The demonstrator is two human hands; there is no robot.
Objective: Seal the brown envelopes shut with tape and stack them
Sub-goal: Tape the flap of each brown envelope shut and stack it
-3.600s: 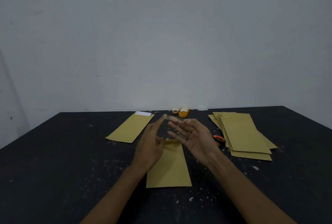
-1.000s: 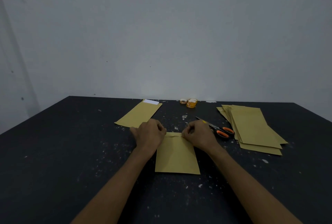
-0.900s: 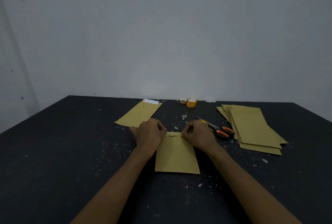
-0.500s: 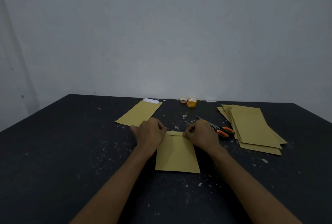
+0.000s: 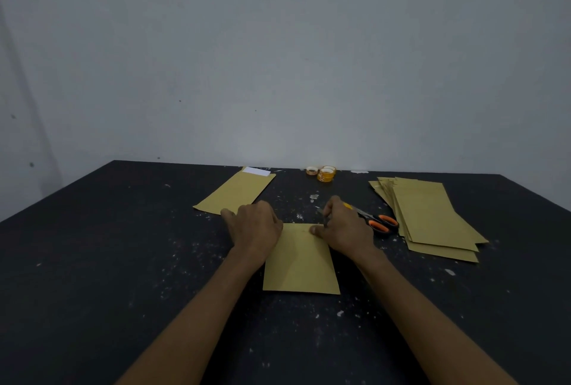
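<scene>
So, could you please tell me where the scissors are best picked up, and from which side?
Take the scissors by their orange handle loops, coming from the near side: they lie flat, loops nearest the person, blades pointing away to the far left behind the right hand.

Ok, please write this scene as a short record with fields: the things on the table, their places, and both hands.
table: black, with white specks
front envelope: brown, flat before the person
left hand: rests on its upper left corner
right hand: thumb on its upper right corner; fingers curled, hold unclear
second envelope: far left, white paper showing at its far end
stack: brown envelopes, fanned, at the right
scissors: orange and black handles, between right hand and stack
tape rolls: at the far edge, near the wall
</scene>
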